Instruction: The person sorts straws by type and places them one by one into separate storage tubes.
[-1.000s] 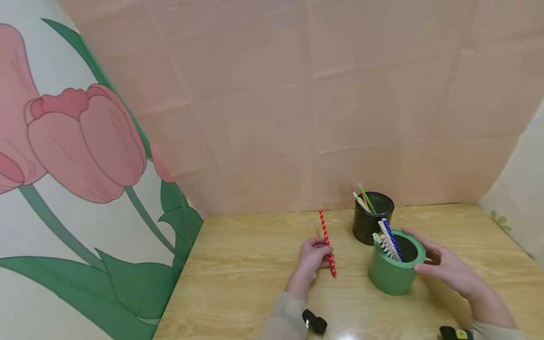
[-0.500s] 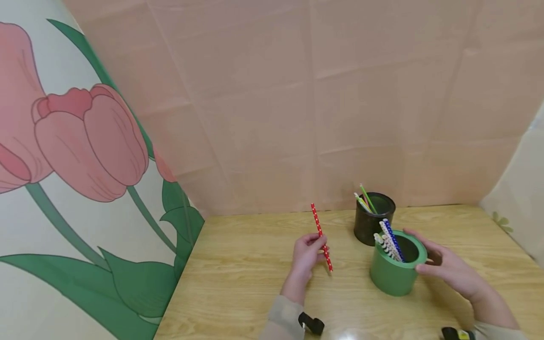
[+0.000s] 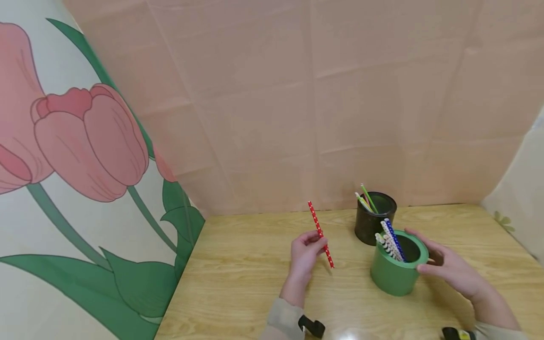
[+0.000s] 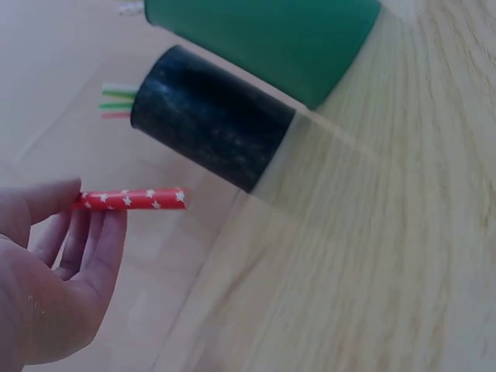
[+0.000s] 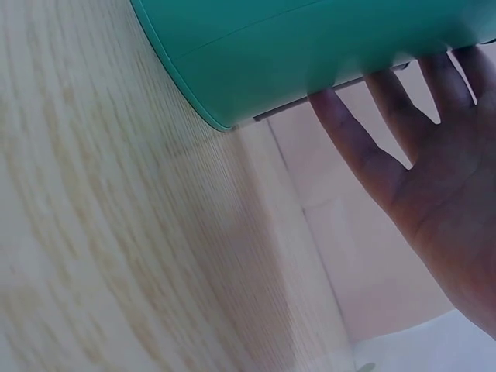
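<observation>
My left hand (image 3: 303, 254) pinches a red paper straw with white stars (image 3: 315, 222) between thumb and fingers, tilted and raised over the wooden table. In the left wrist view the end of the straw (image 4: 139, 199) sticks out past the fingertips. To the right, my right hand (image 3: 450, 271) holds a green cylindrical cup (image 3: 393, 278) by its right side, thumb in front and fingers behind. Several patterned paper straws (image 3: 391, 241), blue dotted and black striped among them, lean inside the cup. In the right wrist view, spread fingers (image 5: 349, 136) touch the cup's wall.
Just behind the green cup stands a dark round cup (image 3: 367, 230) with several thin coloured sticks (image 3: 366, 200) in it. The wooden table (image 3: 238, 274) ends at a pinkish-brown covered wall (image 3: 263, 141). Painted tulips (image 3: 85, 141) cover the left wall.
My left hand has moved a little left and up with the red straw, which now tilts more to the left. The right hand and green cup stay in place.
</observation>
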Available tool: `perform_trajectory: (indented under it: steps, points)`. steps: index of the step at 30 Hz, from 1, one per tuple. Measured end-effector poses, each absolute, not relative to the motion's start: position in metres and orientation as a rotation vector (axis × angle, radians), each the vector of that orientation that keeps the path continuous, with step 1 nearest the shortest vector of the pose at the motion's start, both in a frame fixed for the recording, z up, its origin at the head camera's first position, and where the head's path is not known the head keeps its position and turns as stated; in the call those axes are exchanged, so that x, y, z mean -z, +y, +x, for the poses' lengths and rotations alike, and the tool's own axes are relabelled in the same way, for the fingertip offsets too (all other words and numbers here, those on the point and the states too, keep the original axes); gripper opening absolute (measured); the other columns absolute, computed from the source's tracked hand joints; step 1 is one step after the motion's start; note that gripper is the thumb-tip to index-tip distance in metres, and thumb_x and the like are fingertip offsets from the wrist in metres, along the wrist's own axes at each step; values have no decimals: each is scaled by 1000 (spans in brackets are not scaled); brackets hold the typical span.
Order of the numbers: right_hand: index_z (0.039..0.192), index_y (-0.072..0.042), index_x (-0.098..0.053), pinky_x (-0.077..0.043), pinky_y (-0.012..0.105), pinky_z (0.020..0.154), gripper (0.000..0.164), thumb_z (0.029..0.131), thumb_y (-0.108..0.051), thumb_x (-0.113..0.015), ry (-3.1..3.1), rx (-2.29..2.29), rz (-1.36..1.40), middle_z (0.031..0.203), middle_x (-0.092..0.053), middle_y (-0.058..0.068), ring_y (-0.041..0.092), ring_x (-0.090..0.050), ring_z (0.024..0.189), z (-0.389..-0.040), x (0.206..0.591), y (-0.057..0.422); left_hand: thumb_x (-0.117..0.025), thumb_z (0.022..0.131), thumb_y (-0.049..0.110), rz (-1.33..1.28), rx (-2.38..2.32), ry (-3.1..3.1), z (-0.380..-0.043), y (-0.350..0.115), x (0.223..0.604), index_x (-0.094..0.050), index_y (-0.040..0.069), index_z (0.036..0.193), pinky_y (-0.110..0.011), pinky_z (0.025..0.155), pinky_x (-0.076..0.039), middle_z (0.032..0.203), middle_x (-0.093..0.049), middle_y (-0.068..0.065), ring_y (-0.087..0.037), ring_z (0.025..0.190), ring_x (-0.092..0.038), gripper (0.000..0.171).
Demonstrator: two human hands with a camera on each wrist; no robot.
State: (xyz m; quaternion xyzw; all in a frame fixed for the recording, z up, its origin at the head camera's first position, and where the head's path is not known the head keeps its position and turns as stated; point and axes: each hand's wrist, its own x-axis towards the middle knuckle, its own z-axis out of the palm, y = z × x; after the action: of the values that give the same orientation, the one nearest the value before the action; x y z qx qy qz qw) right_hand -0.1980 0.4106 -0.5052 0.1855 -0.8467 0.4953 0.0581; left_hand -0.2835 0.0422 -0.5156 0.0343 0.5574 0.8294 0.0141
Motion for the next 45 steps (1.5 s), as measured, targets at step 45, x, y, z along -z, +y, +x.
perform_trajectory:
  steps: [45]
  points:
    - [169, -13, -31, -46, 13, 95, 83, 97, 4, -68, -2564, -1514, 589, 154, -46, -29, -6, -50, 131, -200, 507, 412, -83, 94, 6, 872, -2384, 2021, -231, 155, 386, -73, 9, 117, -20, 77, -62, 99, -75, 11, 4, 86, -68, 25]
